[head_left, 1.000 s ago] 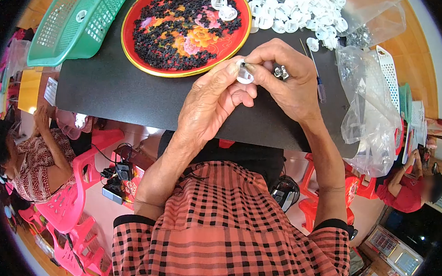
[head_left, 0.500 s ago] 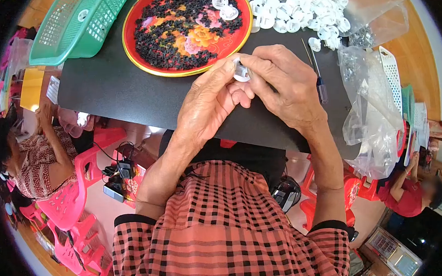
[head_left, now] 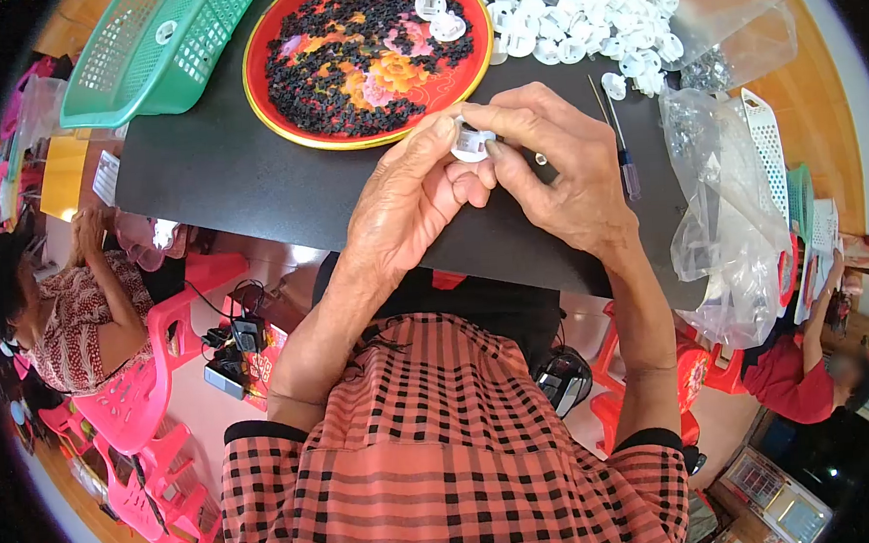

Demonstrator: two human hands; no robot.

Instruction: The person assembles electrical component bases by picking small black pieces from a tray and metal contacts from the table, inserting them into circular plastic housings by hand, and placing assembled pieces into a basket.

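Spanning the middle, a dark, smooth worktop (head_left: 223, 179) carries a round red tray (head_left: 258, 79) with a yellow edge and a floral print. Loose black bits (head_left: 328, 115) are scattered across it, and two white discs (head_left: 446, 26) lie near its right side. Left of it stands a green plastic basket (head_left: 116, 103) with perforated walls, cut off by the upper edge of the view. A crumpled clear bag (head_left: 733, 246) sits at the right; its contents are hard to make out. The heap of white plastic pieces (head_left: 564, 19) beyond is also cut off. Near the tray's lower rim, the left hand (head_left: 397, 205) and right hand (head_left: 572, 171) come together, pinching one rounded white piece (head_left: 469, 144) between the fingertips, which partly hide it. A slim screwdriver (head_left: 630, 170) lies beside the right hand. Something small and shiny (head_left: 541, 159) shows at that hand, too little visible to identify.
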